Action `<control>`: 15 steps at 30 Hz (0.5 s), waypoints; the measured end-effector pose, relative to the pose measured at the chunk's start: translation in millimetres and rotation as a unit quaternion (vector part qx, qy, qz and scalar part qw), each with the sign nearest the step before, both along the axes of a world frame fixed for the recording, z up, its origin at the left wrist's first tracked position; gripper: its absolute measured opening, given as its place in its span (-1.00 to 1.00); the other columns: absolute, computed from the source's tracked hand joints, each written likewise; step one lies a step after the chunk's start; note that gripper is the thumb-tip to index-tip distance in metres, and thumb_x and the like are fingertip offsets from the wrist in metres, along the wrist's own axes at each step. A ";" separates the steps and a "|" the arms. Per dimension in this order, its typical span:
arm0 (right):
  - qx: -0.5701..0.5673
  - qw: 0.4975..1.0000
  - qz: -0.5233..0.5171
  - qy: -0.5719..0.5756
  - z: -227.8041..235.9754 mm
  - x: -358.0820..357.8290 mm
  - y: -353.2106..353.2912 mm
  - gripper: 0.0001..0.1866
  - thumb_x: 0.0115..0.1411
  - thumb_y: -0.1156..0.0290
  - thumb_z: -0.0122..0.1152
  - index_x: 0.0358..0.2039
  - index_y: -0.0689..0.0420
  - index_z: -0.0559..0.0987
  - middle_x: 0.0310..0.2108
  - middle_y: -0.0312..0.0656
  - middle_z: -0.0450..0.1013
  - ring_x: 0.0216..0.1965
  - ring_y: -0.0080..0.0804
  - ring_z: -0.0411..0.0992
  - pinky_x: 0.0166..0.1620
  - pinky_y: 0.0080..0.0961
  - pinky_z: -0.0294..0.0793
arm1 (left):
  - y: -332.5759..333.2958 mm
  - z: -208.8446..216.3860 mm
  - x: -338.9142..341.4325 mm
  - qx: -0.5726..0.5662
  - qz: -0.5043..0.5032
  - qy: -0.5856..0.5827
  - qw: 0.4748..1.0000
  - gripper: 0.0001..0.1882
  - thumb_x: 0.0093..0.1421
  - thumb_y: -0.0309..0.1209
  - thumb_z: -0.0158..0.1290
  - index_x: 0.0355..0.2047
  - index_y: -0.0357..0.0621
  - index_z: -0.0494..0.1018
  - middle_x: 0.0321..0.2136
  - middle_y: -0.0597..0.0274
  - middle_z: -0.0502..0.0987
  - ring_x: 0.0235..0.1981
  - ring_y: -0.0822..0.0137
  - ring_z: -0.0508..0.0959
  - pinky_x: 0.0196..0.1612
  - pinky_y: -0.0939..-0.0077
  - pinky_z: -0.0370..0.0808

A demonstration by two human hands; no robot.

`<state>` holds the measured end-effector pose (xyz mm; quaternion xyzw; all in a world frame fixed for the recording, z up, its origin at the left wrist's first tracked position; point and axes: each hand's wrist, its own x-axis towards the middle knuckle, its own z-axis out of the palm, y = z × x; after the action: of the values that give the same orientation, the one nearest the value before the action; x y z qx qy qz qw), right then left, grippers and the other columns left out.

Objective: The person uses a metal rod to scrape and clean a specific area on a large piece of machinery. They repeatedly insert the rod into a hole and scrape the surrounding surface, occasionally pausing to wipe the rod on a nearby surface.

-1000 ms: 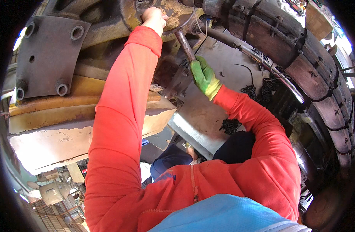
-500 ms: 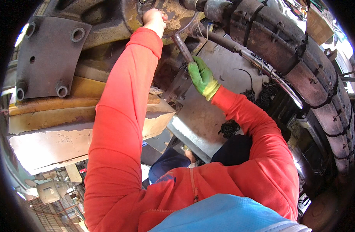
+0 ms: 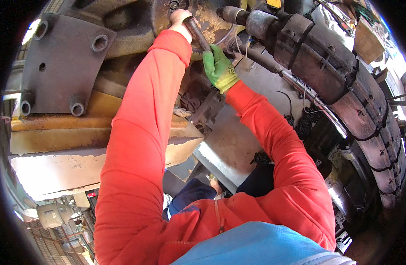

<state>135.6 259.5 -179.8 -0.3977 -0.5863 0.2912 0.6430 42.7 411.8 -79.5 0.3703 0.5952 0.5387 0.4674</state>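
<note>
Bar slants up and left from gloved right hand

The bar (image 3: 197, 33) is in the right hand (image 3: 218, 68), in a green glove, with the fingers clamped around its lower end. Its long axis runs diagonally: the free end points up and to the left in the view, right beside the bare left hand (image 3: 181, 21); whether the two touch, I cannot tell. The left fingers are curled together against the worn casting (image 3: 207, 13), and what they hold, if anything, is hidden. A round fitting (image 3: 173, 5) sits just above that hand. A shiny rod (image 3: 311, 97) slopes down to the right, well apart from the bar. Far left stands a dark plate (image 3: 61, 66) with sleeves near its corners.
</note>
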 end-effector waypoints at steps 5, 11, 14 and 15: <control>-0.013 0.999 0.013 0.026 1.5 -3.5 3.7 -0.69 0.21 0.21 -0.11 -0.16 0.16 0.34 -0.46 0.10 0.41 -0.37 0.15 0.39 -0.32 -0.13 0.36 | 8.4 -0.7 -8.0 -0.002 0.028 -0.028 0.999 -0.92 0.19 -0.45 -0.27 -0.36 -0.14 0.22 -0.71 0.34 0.21 -0.79 0.44 0.17 -0.78 0.59 0.11; 0.001 1.000 0.019 0.022 4.8 -2.9 9.2 -0.71 0.21 0.21 -0.12 -0.23 0.17 0.34 -0.42 0.13 0.39 -0.35 0.15 0.38 -0.32 -0.13 0.35 | -9.5 -2.8 0.1 -0.023 -0.009 -0.042 0.999 -0.89 0.21 -0.38 -0.29 -0.27 -0.05 0.21 -0.69 0.35 0.20 -0.76 0.45 0.21 -0.78 0.63 0.07; -0.027 0.999 0.026 0.005 3.2 0.5 8.6 -0.70 0.21 0.19 -0.13 -0.20 0.15 0.34 -0.35 0.12 0.39 -0.32 0.13 0.39 -0.29 -0.14 0.36 | -14.4 -3.4 2.4 -0.012 0.011 -0.055 0.998 -0.86 0.21 -0.38 -0.29 -0.26 -0.09 0.22 -0.69 0.33 0.22 -0.77 0.44 0.22 -0.78 0.63 0.11; -0.043 0.998 0.036 -0.010 2.3 2.3 6.9 -0.69 0.21 0.18 -0.13 -0.19 0.15 0.34 -0.34 0.12 0.39 -0.31 0.13 0.39 -0.29 -0.14 0.36 | -14.5 -3.0 2.6 -0.021 0.021 -0.038 0.999 -0.85 0.21 -0.38 -0.30 -0.27 -0.10 0.23 -0.68 0.33 0.22 -0.78 0.45 0.22 -0.78 0.64 0.11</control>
<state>137.9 266.4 -177.4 -0.4062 -0.5934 0.3355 0.6085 45.3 397.3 -82.5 0.3267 0.5960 0.5495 0.4859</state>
